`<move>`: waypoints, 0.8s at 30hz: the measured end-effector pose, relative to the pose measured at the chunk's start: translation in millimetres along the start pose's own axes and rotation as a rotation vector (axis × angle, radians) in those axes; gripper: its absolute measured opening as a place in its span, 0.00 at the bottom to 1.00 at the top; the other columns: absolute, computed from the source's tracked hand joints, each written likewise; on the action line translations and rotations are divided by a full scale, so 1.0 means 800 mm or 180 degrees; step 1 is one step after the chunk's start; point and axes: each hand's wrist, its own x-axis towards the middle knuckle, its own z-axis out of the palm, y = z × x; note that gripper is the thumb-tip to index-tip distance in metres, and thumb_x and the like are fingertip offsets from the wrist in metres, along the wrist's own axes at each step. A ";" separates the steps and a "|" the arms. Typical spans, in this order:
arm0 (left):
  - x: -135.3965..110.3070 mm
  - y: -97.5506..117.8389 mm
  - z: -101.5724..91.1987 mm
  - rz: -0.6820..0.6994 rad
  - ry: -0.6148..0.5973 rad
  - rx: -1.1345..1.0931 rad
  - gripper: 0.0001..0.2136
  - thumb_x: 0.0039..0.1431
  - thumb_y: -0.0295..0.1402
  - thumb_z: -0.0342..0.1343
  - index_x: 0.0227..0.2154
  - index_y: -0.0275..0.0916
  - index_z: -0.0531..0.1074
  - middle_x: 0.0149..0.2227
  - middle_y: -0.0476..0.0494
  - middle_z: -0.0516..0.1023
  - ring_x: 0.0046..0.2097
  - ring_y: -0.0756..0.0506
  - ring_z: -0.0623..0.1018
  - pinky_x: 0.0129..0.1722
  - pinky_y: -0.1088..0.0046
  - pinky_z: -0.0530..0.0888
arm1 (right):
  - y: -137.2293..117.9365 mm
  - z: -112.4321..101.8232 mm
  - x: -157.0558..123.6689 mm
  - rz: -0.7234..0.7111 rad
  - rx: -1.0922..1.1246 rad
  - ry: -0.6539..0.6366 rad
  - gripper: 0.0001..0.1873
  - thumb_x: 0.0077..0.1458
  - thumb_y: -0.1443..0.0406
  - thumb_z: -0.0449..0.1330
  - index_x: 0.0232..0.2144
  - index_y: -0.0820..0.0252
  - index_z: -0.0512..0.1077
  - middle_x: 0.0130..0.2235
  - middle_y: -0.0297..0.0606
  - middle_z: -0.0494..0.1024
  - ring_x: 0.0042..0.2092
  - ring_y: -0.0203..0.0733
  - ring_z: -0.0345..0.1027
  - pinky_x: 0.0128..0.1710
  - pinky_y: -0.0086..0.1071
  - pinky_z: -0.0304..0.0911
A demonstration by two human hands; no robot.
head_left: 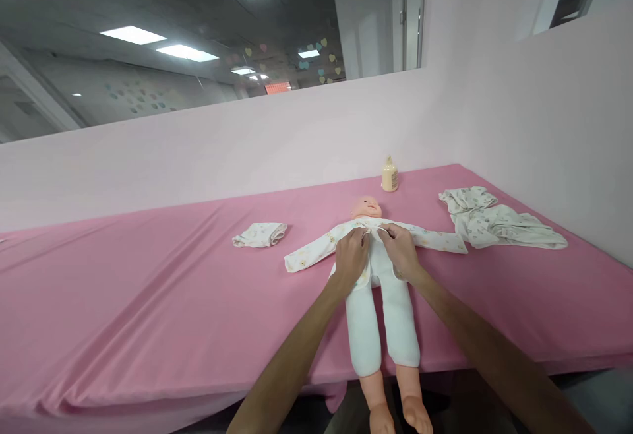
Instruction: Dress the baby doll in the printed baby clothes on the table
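A baby doll point(363, 341) lies on its back, its head toward the wall and its feet past the table's near edge. It wears a white patterned baby shirt point(314, 249), sleeves spread to both sides and the front parted over its white cloth body. On the shirt's left front edge, my left hand point(352, 256) is closed in a pinch near the doll's chest. Opposite it, my right hand point(398, 249) pinches the other front edge just below the neck. The fingertips of both hands are close together, partly hiding the cloth between them.
Pink cloth point(173, 302) covers the table. A folded white patterned cloth point(260, 235) lies to the left, and crumpled baby clothes point(499, 219) lie to the right. Behind the doll's head stands a cream pump bottle point(390, 177). White walls point(297, 137) border the back and right.
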 end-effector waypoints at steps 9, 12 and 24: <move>-0.004 0.001 0.003 0.0060 -0.0129 0.0663 0.10 0.64 0.26 0.44 0.37 0.38 0.72 0.37 0.44 0.79 0.35 0.44 0.76 0.31 0.70 0.62 | -0.002 0.009 -0.010 -0.0434 -0.0523 -0.0069 0.12 0.53 0.63 0.52 0.31 0.57 0.76 0.32 0.34 0.79 0.36 0.42 0.69 0.39 0.35 0.61; -0.006 0.002 0.005 0.0080 -0.0097 0.0836 0.08 0.62 0.25 0.46 0.37 0.37 0.70 0.35 0.43 0.78 0.33 0.44 0.76 0.29 0.69 0.60 | -0.001 0.011 -0.015 -0.0608 -0.0665 -0.0081 0.12 0.54 0.65 0.51 0.31 0.57 0.75 0.34 0.36 0.79 0.37 0.43 0.70 0.40 0.36 0.62; 0.001 -0.001 -0.008 -0.0279 -0.0303 -0.1030 0.08 0.58 0.28 0.46 0.28 0.39 0.69 0.30 0.48 0.76 0.32 0.48 0.72 0.31 0.74 0.64 | 0.006 0.015 -0.018 -0.0866 -0.0570 -0.0221 0.18 0.53 0.71 0.50 0.40 0.58 0.76 0.49 0.41 0.78 0.53 0.45 0.70 0.57 0.43 0.62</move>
